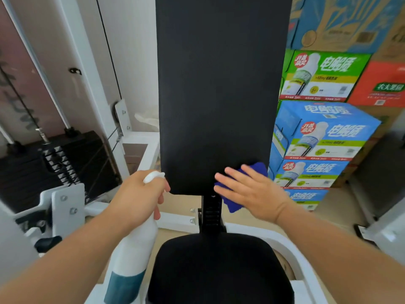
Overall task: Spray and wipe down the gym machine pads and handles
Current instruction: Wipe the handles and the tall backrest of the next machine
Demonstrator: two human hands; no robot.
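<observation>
Black vinyl back pad (pixel 219 95), upright, fills the middle of my head view. I take it as the reference for every position below.

Right hand (pixel 252 189): flat on the pad's lower right corner. Fingers (pixel 232 174) straight and slightly spread, pointing up and left, pressing a blue cloth (pixel 256 170) against the pad face. The cloth shows beyond the fingers at the pad's right edge and hangs out below the pad's bottom edge.

Left hand (pixel 135 194): just left of the pad's lower left corner, apart from it. Fingers (pixel 161 195) curled round the neck of a white spray bottle (pixel 135 244); I cannot tell whether one rests on the trigger. The nozzle head shows above the knuckles, its tip toward the pad's left edge. The bottle body slants down and left from the hand, with a teal band near its base.

Below the pad: a black ribbed post (pixel 211 213), then the black seat pad (pixel 219 270), with the white frame (pixel 285 242) curving round it.

Left of the pad: a black weight stack (pixel 65 163) with cables, among white uprights.

Right of the pad: stacked drink cartons (pixel 324 132), blue and green, with one red-orange farther right.
</observation>
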